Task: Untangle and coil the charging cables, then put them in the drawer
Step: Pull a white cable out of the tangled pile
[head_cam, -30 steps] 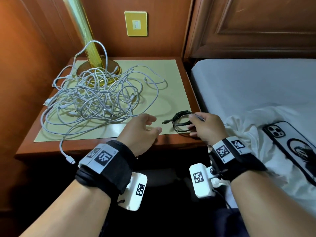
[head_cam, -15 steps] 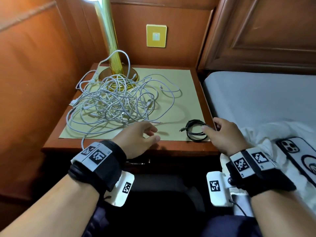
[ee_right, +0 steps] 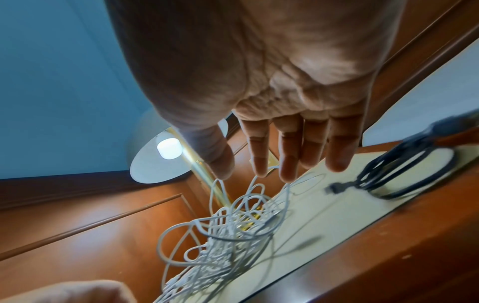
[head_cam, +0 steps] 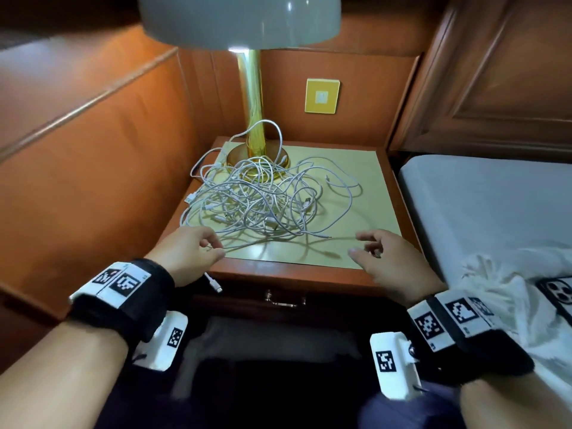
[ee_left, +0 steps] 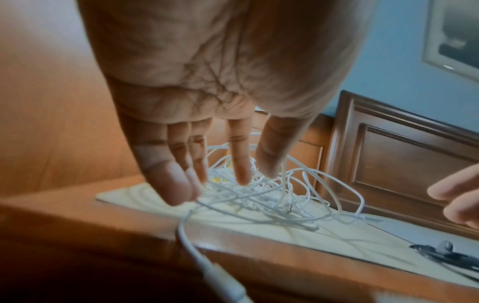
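Left hand [head_cam: 188, 252] beside white cables [head_cam: 263, 202]

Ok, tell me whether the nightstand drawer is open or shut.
Shut. In the head view the drawer front sits flush under the nightstand top edge, its handle facing out, with no gap or interior showing.

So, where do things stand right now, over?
Left hand open, fingertips at tangled white charging cables. Right hand open, empty. Coiled black cable beside it; wooden drawer shut. White loops drape over brass lamp base.
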Motion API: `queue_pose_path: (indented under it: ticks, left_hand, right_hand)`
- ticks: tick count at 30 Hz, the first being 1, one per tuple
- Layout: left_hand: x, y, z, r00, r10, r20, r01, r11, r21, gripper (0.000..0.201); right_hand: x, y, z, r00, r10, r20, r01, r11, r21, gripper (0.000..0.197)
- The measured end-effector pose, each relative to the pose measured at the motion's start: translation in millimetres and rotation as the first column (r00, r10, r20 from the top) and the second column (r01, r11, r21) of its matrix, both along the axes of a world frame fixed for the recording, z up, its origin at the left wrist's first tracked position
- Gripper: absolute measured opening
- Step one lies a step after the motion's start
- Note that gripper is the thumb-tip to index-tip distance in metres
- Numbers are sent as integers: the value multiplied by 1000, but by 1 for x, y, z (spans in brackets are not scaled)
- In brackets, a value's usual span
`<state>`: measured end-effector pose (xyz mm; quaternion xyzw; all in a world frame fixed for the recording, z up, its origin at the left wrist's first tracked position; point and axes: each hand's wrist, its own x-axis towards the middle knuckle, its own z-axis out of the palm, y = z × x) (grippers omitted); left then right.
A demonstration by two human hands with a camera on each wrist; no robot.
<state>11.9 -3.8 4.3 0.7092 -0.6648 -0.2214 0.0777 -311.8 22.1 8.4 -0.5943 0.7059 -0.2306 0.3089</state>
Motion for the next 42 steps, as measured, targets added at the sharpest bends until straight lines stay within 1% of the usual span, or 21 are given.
queue_pose_path:
  ticks: [2, 4, 6, 8, 9, 10, 12, 14, 18, 21, 23, 26, 28, 30, 31, 33, 34, 36, 39, 40, 42]
  left_hand:
    - [1, -5, -11, 1000, 6, 8, -6, 1000, 10, 9]
    - [1, -8, -23, 998, 8, 68, -14, 997, 77, 17]
    - [0, -10, -31, 990, 39, 133, -55, 991, 121, 29]
    - [-1, -10, -35, 983, 101, 155, -122, 984, 133, 36]
    - [-1, -11, -36, 983, 100, 155, -121, 983, 137, 37]
    - [0, -11, -38, 986, 80, 144, -99, 986, 134, 36]
    - [1, -10, -39, 995, 41, 96, -51, 994, 100, 26]
    - [2, -8, -41, 999, 16, 36, -18, 998, 56, 26]
    - [9, 3, -40, 998, 16, -61, -15, 1000, 5, 20]
    - [15, 6, -44, 997, -6, -71, 5, 1000, -19, 17]
    - [16, 8, -48, 998, -34, -54, 34, 999, -17, 23]
    - [11, 12, -56, 997, -77, -27, 76, 996, -52, 43]
    - [9, 13, -60, 996, -88, -32, 86, 994, -65, 52]
    - [9, 13, -64, 994, -91, -64, 87, 994, -67, 58]
    - [10, 14, -65, 992, -89, -94, 82, 994, -74, 59]
    - [14, 14, -67, 984, -63, -168, 45, 993, -107, 61]
    - [16, 14, -65, 979, -40, -201, 12, 991, -137, 60]
    - [19, 12, -60, 964, 0, -266, -65, 970, -235, 52]
    - [22, 9, -50, 929, 1, -370, -162, 901, -403, 32]
    - [23, 8, -47, 917, 0, -399, -192, 877, -441, 26]
    - [27, 6, -43, 882, 7, -472, -266, 833, -484, 20]
  right_hand:
    - [14, -3, 2, 998, 56, 22, -57, 998, 7, 36]
    - [27, -4, 5, 994, 107, 36, -108, 994, 22, 34]
    - [39, -7, 8, 988, 146, 50, -148, 989, 29, 32]
    - [52, -10, 10, 983, 173, 66, -175, 984, 24, 31]
    - [58, -12, 11, 981, 182, 72, -184, 983, 22, 30]
    - [63, -13, 10, 979, 189, 73, -191, 981, 22, 29]
    - [75, -16, 8, 977, 200, 74, -202, 979, 29, 28]
    - [86, -18, 6, 976, 207, 67, -210, 977, 37, 26]
    - [105, -25, 5, 971, 231, 69, -234, 971, 41, 27]
    - [115, -31, 5, 971, 226, 84, -231, 972, 51, 30]
    - [120, -36, 4, 970, 226, 87, -232, 971, 63, 32]
    - [129, -41, 3, 967, 244, 76, -250, 965, 84, 34]
    - [133, -46, 1, 968, 242, 72, -248, 965, 89, 36]
    - [137, -50, 0, 969, 234, 75, -240, 967, 91, 40]
    - [140, -53, -1, 970, 230, 80, -237, 967, 92, 39]
    - [143, -58, -1, 971, 229, 72, -235, 967, 97, 28]
    - [144, -59, -2, 971, 230, 65, -235, 966, 103, 27]
    - [146, -61, -4, 968, 244, 56, -250, 960, 127, 28]
    - [149, -62, -8, 956, 287, 64, -294, 941, 168, 21]
    - [150, -62, -9, 953, 291, 82, -301, 937, 180, 24]
    - [150, -64, -13, 951, 290, 107, -305, 937, 171, 49]
